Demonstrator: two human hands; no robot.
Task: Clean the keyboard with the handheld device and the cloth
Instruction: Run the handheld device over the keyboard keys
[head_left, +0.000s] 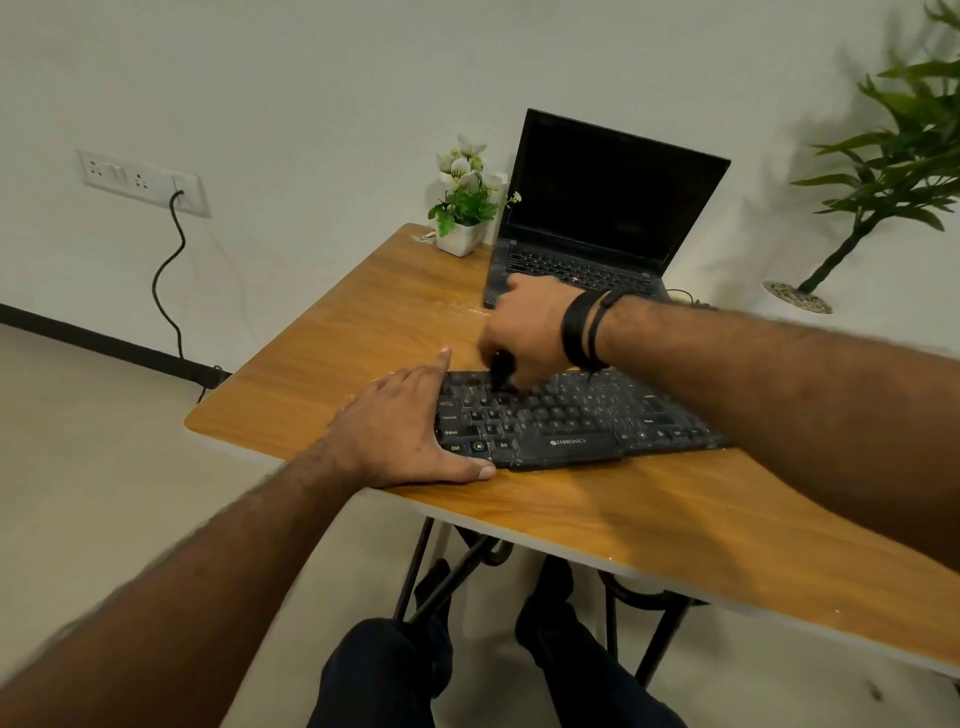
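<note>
Lying near the front edge of the wooden table (332, 338), the black keyboard (566, 421) is showing pale dust across its keys and a white brand mark on its space bar. The right hand (530, 332) is gripping a small dark handheld device (502, 371), its tip touching the upper key rows; the hand is blurring and hiding most of the device, so its shape is hard to make out. The right forearm is covering the keyboard's right end. The left hand (400, 431) is lying flat with straight fingers, bracketing the keyboard's left end. The keyboard's long axis is running left to right, slanting slightly away toward the left. An open laptop (597, 218) is sitting behind it.
</note>
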